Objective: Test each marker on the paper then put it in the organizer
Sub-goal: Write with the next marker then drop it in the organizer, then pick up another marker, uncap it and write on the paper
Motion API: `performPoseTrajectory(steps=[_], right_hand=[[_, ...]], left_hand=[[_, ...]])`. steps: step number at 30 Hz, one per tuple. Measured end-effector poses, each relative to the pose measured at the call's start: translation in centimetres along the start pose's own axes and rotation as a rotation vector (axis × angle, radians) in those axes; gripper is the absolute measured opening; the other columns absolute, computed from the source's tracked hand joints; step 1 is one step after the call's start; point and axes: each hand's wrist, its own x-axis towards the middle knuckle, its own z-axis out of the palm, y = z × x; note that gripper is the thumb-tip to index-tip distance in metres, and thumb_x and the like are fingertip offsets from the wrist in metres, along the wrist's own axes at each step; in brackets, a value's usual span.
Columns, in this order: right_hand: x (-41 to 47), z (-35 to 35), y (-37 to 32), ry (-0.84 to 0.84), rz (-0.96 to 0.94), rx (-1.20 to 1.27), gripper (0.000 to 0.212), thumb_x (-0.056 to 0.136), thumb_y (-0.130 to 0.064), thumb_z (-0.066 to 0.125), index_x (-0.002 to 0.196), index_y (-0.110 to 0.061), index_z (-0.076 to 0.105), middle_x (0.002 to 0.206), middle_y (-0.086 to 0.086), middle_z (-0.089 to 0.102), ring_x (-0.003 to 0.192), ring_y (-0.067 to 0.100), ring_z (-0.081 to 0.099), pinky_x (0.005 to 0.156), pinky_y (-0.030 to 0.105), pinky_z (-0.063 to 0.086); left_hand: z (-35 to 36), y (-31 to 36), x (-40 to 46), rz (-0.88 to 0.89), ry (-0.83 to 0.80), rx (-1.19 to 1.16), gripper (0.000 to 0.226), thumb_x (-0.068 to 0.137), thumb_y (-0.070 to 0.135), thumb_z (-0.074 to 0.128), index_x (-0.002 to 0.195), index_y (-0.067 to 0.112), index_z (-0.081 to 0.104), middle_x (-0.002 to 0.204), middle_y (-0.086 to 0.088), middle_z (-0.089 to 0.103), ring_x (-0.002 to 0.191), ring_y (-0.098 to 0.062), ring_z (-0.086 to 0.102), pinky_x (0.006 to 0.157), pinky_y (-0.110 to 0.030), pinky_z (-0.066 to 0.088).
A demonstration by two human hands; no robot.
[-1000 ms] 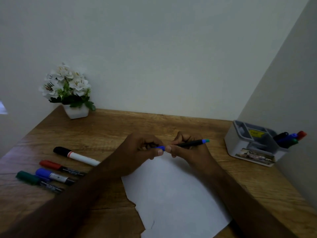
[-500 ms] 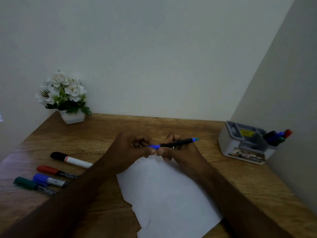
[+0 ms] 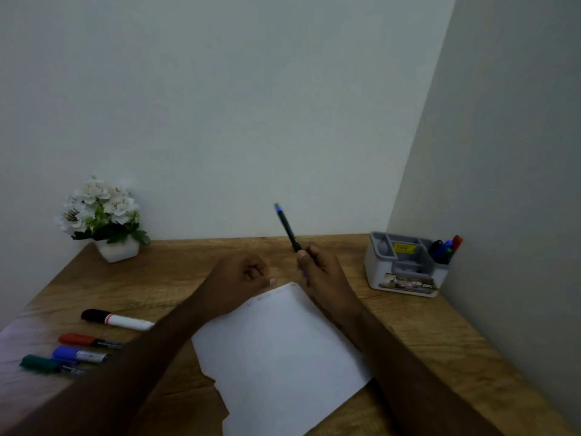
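Your right hand (image 3: 320, 272) pinched the thin marker (image 3: 287, 228) upright while your left hand (image 3: 248, 275) curled, perhaps around its cap; the exposed tip risked smearing the paper (image 3: 276, 350) on descent.

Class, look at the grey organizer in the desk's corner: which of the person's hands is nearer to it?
The right hand, holding the pen, sits just left of the organizer. The left hand is farther left, beyond the right hand.
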Motion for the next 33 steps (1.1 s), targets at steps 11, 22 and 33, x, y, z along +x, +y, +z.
performPoseTrajectory(steps=[11, 22, 33], right_hand=[[1.2, -13.0, -5.6, 0.272, -0.102, -0.516, 0.011, 0.082, -0.024, 0.080, 0.082, -0.017, 0.072, 0.076, -0.008, 0.070, 0.072, 0.007, 0.065, 0.065, 0.016, 0.051], [2.8, -24.5, -9.9, 0.406, -0.052, -0.956, 0.022, 0.087, -0.028, 0.076, 0.099, -0.010, 0.071, 0.088, 0.004, 0.067, 0.084, 0.018, 0.064, 0.080, 0.034, 0.055], [2.6, -24.0, -5.7, 0.258, 0.187, -1.008, 0.024, 0.083, -0.024, 0.078, 0.098, -0.007, 0.069, 0.100, 0.012, 0.070, 0.086, 0.021, 0.065, 0.072, 0.031, 0.055]], left_hand=[[3.9, 6.0, 7.3, 0.112, -0.115, 0.068, 0.017, 0.078, 0.029, 0.077, 0.079, 0.013, 0.072, 0.069, 0.001, 0.071, 0.062, -0.009, 0.067, 0.069, -0.032, 0.057], [10.8, 12.8, 12.2, 0.310, -0.234, 0.023, 0.017, 0.084, 0.029, 0.072, 0.086, 0.012, 0.071, 0.075, -0.001, 0.071, 0.067, -0.012, 0.067, 0.069, -0.035, 0.059], [11.9, 12.8, 12.9, 0.278, -0.249, 0.006, 0.015, 0.084, 0.026, 0.072, 0.086, 0.012, 0.072, 0.076, -0.001, 0.072, 0.065, -0.011, 0.068, 0.067, -0.033, 0.060]])
